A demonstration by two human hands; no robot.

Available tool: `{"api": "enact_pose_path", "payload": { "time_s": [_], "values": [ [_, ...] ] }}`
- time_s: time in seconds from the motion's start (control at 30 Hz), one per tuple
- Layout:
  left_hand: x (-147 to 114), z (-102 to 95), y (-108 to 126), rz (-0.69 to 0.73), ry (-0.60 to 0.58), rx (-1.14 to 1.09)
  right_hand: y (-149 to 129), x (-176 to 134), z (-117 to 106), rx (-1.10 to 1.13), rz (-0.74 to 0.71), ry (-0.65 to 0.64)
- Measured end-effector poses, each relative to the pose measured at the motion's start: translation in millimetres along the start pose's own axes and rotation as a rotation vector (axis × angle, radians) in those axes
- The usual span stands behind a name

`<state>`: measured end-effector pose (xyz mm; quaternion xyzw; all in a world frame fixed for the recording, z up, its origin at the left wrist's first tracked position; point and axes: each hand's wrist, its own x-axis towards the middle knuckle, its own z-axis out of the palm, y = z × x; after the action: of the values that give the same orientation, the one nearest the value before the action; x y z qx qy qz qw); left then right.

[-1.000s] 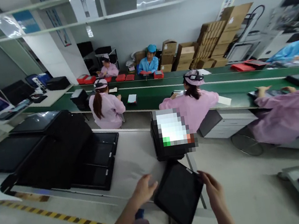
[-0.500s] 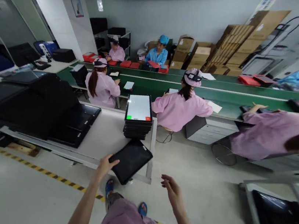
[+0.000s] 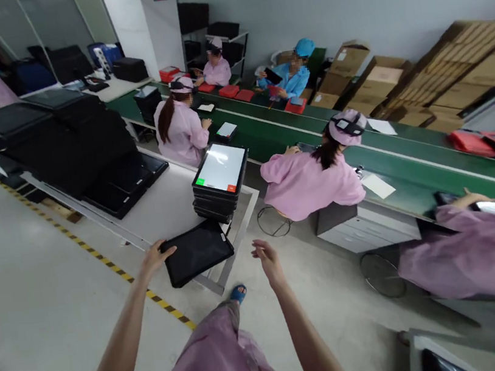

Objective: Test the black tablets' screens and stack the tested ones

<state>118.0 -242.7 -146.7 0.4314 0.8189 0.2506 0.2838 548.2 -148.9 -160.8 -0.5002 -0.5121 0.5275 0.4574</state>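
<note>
My left hand (image 3: pixel 157 257) grips the left edge of a black tablet (image 3: pixel 199 252), which is held tilted over the near corner of the white table (image 3: pixel 157 195). A small white label shows near the tablet's right edge. Right of it, my right hand (image 3: pixel 267 259) hangs in the air apart from the tablet, fingers loosely bent and holding nothing. Just beyond the held tablet stands a stack of tablets (image 3: pixel 216 205). The top one has a lit white screen (image 3: pixel 221 167) with a green and a red patch.
Black trays (image 3: pixel 61 138) are piled on the table's left part. Co-workers in pink sit along the green conveyor (image 3: pixel 262 128), the nearest person (image 3: pixel 315 176) close beyond the table. A cart (image 3: pixel 432 356) stands at lower right, and a striped floor line (image 3: pixel 101 258) runs at left.
My view has shifted. My left hand has carried the tablet closer to the table corner and levelled it somewhat. My right hand has risen, still apart from the tablet.
</note>
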Motion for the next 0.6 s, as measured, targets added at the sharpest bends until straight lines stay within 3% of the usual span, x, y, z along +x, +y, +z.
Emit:
{"api": "enact_pose_path", "payload": {
  "time_s": [0.17,0.27,0.4,0.5,0.6],
  "values": [
    [-16,17.9,-9,-0.092,0.129,-0.184,-11,102,-1,0.024,-0.07,-0.076],
    [-29,22.2,5,-0.203,0.208,-0.175,-13,144,-7,0.04,-0.038,-0.135],
    [-52,33.8,58,-0.231,0.504,-0.12,-19,197,-20,0.054,-0.028,-0.196],
    [-58,63.2,116,-0.267,0.584,-0.483,-24,251,-27,0.057,-0.001,-0.165],
    [-42,106.8,174,-0.281,0.617,-0.873,-26,313,-20,0.071,0.088,-0.168]
  ]
}}
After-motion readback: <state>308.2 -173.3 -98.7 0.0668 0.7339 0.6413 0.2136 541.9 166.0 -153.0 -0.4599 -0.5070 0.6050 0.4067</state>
